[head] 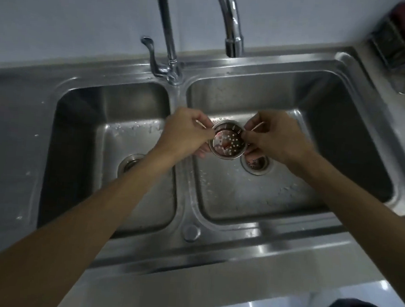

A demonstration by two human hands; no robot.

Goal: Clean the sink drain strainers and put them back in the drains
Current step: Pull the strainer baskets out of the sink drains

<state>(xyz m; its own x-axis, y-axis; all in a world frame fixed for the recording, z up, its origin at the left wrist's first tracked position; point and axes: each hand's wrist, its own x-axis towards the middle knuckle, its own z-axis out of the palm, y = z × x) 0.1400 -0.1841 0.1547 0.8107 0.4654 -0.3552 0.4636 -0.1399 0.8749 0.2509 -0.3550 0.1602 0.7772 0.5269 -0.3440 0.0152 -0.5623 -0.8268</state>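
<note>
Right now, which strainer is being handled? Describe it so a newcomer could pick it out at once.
Find the steel double sink, then its right basin. Over that basin, near its drain, the left hand and right hand hold a small round strainer cup. It alone is lifted, its perforated bottom showing reddish bits.

One wide head-worn view, close above the sink (pixel 183 181), faces steeply down and forward; the far right seems blurred.

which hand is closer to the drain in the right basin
Right. The right hand grips the strainer by its rim, almost over the right-basin drain. The left hand grips the opposite rim, with the strainer between it and the drain.
</note>
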